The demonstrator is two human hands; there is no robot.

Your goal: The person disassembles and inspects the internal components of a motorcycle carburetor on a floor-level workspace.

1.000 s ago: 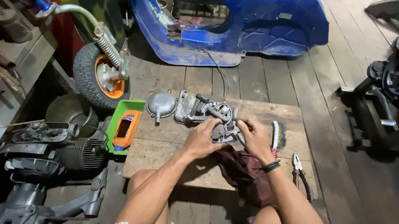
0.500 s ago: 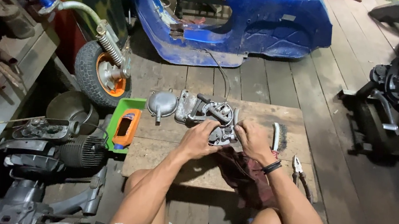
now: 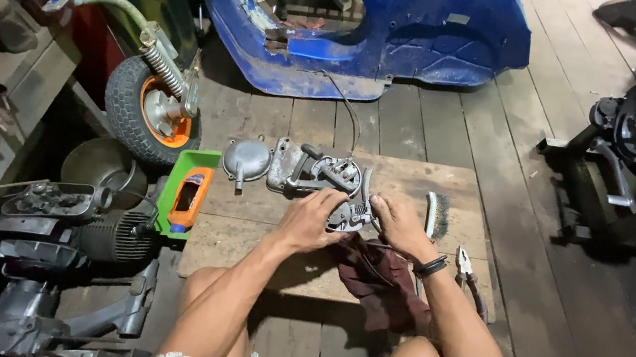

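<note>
At the centre of the frame, the left hand [image 3: 314, 220] and right hand [image 3: 398, 223] both curl around a small grey cast-metal engine part [image 3: 348, 216], held just above a flat brown wooden board [image 3: 245, 234] on the plank floor. A dark maroon rag [image 3: 379, 276] lies below it. The part looks greasy, so it could slip and drop onto the board. The silver round metal cover [image 3: 246, 159] and the steel pliers [image 3: 471, 279] at lower right lie close enough to be knocked.
</note>
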